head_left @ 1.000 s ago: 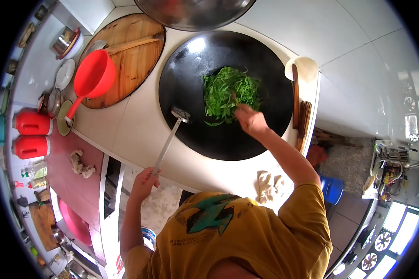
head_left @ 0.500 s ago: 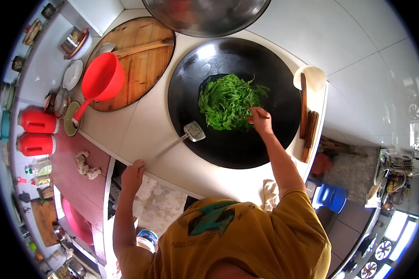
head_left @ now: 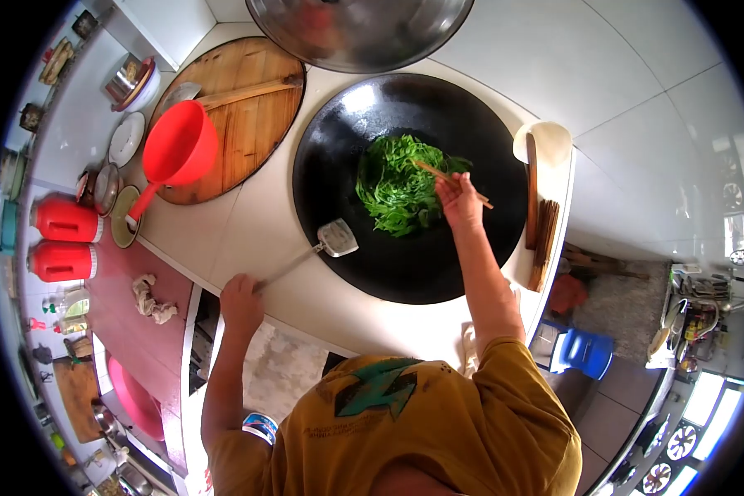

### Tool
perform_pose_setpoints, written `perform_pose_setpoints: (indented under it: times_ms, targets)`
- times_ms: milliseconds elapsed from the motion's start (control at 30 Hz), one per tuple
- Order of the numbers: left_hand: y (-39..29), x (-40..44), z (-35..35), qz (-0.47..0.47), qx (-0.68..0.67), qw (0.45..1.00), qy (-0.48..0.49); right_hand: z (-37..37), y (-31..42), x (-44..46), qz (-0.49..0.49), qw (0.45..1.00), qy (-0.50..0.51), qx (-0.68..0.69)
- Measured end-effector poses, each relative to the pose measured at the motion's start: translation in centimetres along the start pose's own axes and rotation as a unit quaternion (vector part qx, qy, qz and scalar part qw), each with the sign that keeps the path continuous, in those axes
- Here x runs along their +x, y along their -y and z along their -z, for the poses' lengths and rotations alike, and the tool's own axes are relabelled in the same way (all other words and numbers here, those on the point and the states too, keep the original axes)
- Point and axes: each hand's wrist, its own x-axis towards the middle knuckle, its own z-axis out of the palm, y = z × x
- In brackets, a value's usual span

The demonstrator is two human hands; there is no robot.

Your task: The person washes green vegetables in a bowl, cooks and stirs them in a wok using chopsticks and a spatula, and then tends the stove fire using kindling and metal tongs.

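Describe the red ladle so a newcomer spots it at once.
Left of the black wok lies a round board. The red ladle overlaps its lower left edge. Unlike the red jugs further left, it has an open bowl and long handle.

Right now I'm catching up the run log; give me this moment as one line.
left hand: holding spatula, blade over wok | right hand: holding chopsticks at greens | greens: in wok
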Motion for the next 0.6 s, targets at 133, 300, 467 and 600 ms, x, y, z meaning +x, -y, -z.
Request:
perform_pose_setpoints:
  times_ms: [133, 300, 467, 600]
  targets:
    - [-2.5, 0.0, -1.9, -0.031, -0.028, 0.997, -0.072, -0.1, 4.7, -0.2, 0.034, 0.999, 0.029, -0.004]
    - [-4.0, -0.6, -5.6, -0.018, -0.067, 0.987, -0.143, 1.0, 8.0, -0.1, 0.129, 0.974, -0.048, -0.179]
    - [-4.6, -0.7, -6.0, 0.004, -0.081, 0.985, -0.15, 3.3, 8.9, 1.1, 0.353, 0.794, -0.012, -0.495]
    - [-4.5, -0.7, -6.0, 0.002, -0.09, 0.984, -0.152, 1.9, 6.3, 0.9, 0.388, 0.709, 0.046, -0.587]
